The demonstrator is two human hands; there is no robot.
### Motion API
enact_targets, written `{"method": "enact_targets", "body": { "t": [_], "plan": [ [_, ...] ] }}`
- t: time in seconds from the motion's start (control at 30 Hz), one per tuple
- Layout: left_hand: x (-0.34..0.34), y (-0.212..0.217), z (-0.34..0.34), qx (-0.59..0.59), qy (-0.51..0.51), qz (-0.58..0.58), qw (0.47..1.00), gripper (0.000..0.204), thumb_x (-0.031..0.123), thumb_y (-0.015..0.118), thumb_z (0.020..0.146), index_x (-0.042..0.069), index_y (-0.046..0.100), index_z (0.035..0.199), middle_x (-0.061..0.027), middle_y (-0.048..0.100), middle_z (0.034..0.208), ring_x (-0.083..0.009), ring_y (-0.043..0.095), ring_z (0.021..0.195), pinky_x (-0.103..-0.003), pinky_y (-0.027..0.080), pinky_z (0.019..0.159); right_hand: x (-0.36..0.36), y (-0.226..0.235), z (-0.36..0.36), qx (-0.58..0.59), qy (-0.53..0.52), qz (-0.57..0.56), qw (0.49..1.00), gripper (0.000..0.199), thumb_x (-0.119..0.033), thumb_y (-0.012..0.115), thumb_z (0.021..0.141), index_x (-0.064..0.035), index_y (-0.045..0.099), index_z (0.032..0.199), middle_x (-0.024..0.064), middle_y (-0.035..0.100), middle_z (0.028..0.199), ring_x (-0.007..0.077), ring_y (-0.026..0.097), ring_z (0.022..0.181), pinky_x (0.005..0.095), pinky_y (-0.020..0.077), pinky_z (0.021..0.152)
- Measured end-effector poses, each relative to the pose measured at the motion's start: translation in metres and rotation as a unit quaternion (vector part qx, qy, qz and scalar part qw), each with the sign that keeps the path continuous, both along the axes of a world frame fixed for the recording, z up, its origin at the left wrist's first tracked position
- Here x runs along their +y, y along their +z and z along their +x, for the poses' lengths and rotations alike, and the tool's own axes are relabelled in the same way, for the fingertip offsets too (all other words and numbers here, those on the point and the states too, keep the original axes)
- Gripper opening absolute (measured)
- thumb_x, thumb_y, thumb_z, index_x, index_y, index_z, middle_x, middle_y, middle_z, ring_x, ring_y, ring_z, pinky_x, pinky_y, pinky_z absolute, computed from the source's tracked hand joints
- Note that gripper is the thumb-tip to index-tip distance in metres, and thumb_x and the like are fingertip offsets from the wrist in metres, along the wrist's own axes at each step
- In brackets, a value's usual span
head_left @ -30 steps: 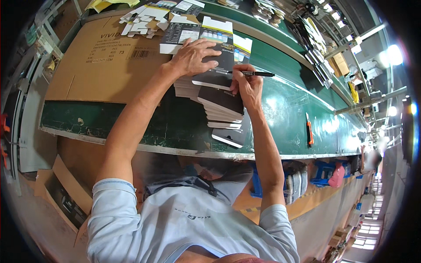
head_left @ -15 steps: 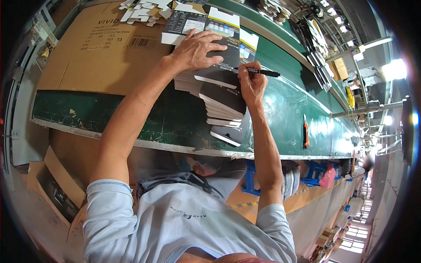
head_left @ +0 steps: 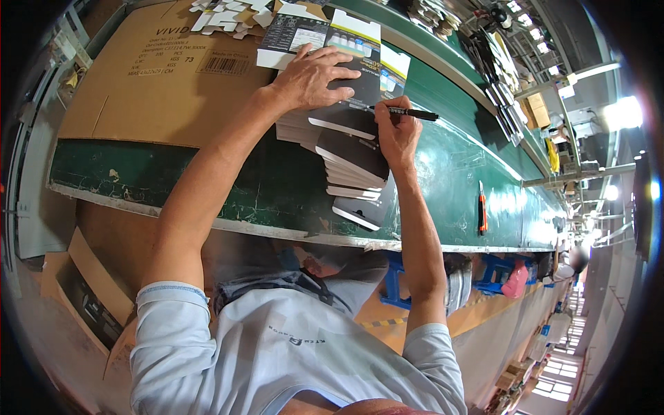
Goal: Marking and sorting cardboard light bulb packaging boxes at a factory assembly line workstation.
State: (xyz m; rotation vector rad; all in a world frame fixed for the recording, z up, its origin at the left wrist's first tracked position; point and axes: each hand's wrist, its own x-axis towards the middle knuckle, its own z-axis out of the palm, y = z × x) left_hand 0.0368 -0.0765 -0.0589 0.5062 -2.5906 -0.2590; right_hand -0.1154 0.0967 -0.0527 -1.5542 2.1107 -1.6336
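Observation:
A stack of flat, unfolded printed cartons (head_left: 351, 160), dark with white edges, lies fanned out on the green table (head_left: 443, 200). My left hand (head_left: 315, 79) rests with fingers spread on the top carton (head_left: 349, 117), pressing it flat. My right hand (head_left: 397, 131) is closed around a black marker pen (head_left: 420, 114). The pen's tip meets or nearly meets the dark panel of that carton, just right of my left fingers. Whether it has left a mark is too small to tell.
A large brown cardboard sheet (head_left: 152, 97) covers the table's left part, with white and brown scraps (head_left: 232, 17) at its far edge. An orange utility knife (head_left: 482, 211) lies to the right. Below stand an open cardboard box (head_left: 86, 297) and blue stools (head_left: 394, 280).
Almost nothing differs. The right hand and the marker have shifted only very slightly; the left hand stays on the carton.

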Motion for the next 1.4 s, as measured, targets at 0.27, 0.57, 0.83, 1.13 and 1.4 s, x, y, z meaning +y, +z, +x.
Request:
{"method": "enact_targets", "body": {
  "t": [0.27, 0.57, 0.83, 1.13, 1.4],
  "plan": [
    [0.001, 0.001, 0.0, 0.009, 0.001, 0.006, 1.0, 0.044, 0.05, 0.064, 0.091, 0.031, 0.067, 0.131, -0.001, 0.049, 0.152, -0.0227, 0.039, 0.144, -0.053, 0.018, 0.124, 0.001, 0.006, 0.003, 0.054, -0.012, 0.016, 0.998, 0.013, -0.012, 0.071, 0.087, 0.0, 0.065, 0.089, 0.0083, 0.065, 0.067, 0.0104, 0.058, 0.061, 0.0288, 0.0484, 0.057],
    [0.001, -0.001, 0.0, 0.01, 0.006, 0.002, 1.0, 0.045, 0.051, 0.064, 0.09, 0.031, 0.068, 0.131, -0.0023, 0.049, 0.152, -0.0228, 0.039, 0.144, -0.053, 0.018, 0.124, 0.0, 0.007, 0.006, 0.04, -0.027, 0.017, 0.999, 0.013, -0.012, 0.07, 0.088, -0.0004, 0.064, 0.088, 0.0081, 0.066, 0.068, 0.0112, 0.06, 0.063, 0.0302, 0.049, 0.059],
    [0.004, 0.004, 0.0, 0.002, 0.011, -0.001, 1.0, 0.045, 0.053, 0.064, 0.09, 0.032, 0.068, 0.13, -0.0047, 0.05, 0.152, -0.0236, 0.041, 0.143, -0.054, 0.02, 0.123, 0.003, -0.005, -0.004, -0.012, 0.035, -0.012, 0.999, 0.012, -0.012, 0.068, 0.088, -0.0005, 0.064, 0.087, 0.0038, 0.061, 0.065, 0.0084, 0.053, 0.06, 0.0275, 0.0449, 0.057],
    [0.003, 0.001, 0.0, 0.007, 0.012, -0.005, 1.0, 0.046, 0.053, 0.064, 0.091, 0.031, 0.068, 0.13, -0.0024, 0.05, 0.151, -0.0221, 0.041, 0.143, -0.054, 0.02, 0.124, 0.004, 0.005, 0.005, 0.011, 0.027, 0.015, 0.999, 0.012, -0.012, 0.07, 0.087, -0.0012, 0.065, 0.086, 0.0039, 0.063, 0.066, 0.0092, 0.055, 0.06, 0.0278, 0.045, 0.056],
    [0.003, -0.001, 0.0, 0.009, 0.012, -0.005, 1.0, 0.046, 0.053, 0.064, 0.09, 0.03, 0.068, 0.129, -0.0018, 0.05, 0.152, -0.0218, 0.041, 0.143, -0.053, 0.021, 0.123, 0.005, 0.008, 0.007, 0.049, 0.023, 0.03, 0.998, 0.012, -0.011, 0.071, 0.087, -0.0014, 0.064, 0.087, 0.0061, 0.065, 0.067, 0.0101, 0.058, 0.06, 0.0285, 0.0469, 0.056]
  ]
}}
